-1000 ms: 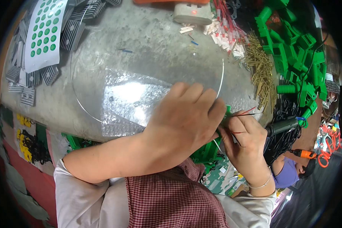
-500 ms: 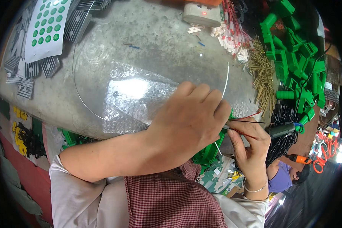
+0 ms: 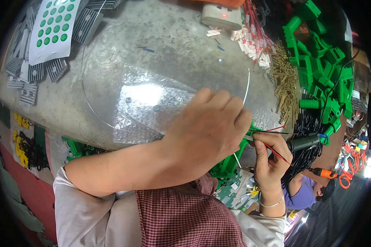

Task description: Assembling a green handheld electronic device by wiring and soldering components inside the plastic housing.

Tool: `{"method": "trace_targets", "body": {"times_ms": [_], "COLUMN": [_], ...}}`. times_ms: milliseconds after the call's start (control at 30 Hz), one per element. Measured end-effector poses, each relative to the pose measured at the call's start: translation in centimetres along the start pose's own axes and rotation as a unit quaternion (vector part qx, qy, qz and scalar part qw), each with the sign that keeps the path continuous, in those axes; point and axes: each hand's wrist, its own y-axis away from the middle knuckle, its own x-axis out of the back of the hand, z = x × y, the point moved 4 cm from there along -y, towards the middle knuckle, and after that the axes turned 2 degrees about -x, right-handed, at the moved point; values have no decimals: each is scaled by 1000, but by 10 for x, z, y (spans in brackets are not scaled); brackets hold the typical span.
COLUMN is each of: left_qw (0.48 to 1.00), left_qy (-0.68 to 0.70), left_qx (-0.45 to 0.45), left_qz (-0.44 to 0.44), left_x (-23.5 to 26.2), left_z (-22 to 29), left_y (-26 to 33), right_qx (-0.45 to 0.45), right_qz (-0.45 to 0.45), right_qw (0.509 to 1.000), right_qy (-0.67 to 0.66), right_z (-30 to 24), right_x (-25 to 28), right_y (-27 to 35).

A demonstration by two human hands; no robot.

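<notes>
My left hand (image 3: 210,127) is closed, back of the hand upward, over the table's near edge. Its fingers hide most of what they grip; a bit of green plastic shows beyond them. A thin white strip (image 3: 247,88) sticks out past the knuckles, and a short white end shows below the hand. Close by on the right, my right hand (image 3: 272,154) pinches thin red and black wires (image 3: 276,152) between thumb and fingers. A small pale piece sits between the two hands. Under them lies a green plastic housing (image 3: 224,165). Bubble wrap (image 3: 142,109) lies left of my left hand.
Grey finned metal blocks (image 3: 86,26) and a sheet of green round stickers (image 3: 53,26) lie far left. Brass-coloured screws (image 3: 285,84), red wires with white connectors (image 3: 251,45) and green plastic parts (image 3: 309,70) pile up on the right. Another person (image 3: 303,193) sits beyond.
My right hand has shifted slightly left, and the red wire now runs down across its fingers. More of the pale piece and green plastic shows between the hands. My left hand has barely moved.
</notes>
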Motion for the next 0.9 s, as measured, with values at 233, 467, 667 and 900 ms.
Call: {"method": "trace_targets", "body": {"times_ms": [233, 467, 667, 900], "left_qw": [1000, 1000, 1000, 1000], "left_qy": [-17, -13, -13, -17], "left_qx": [-6, -6, -4, -2], "left_qz": [-13, -4, -6, -13], "left_x": [0, 1, 1, 1], "left_z": [2, 2, 2, 1], "left_y": [0, 0, 0, 0], "right_qx": [19, 8, 56, 67], "right_qz": [4, -23, -47, -66], "right_qw": [1000, 999, 993, 988], "right_qy": [24, 47, 97, 121], "right_z": [-5, -11, -17, -20], "right_x": [2, -2, -5, -6], "right_y": [-4, -6, -12, -18]}}
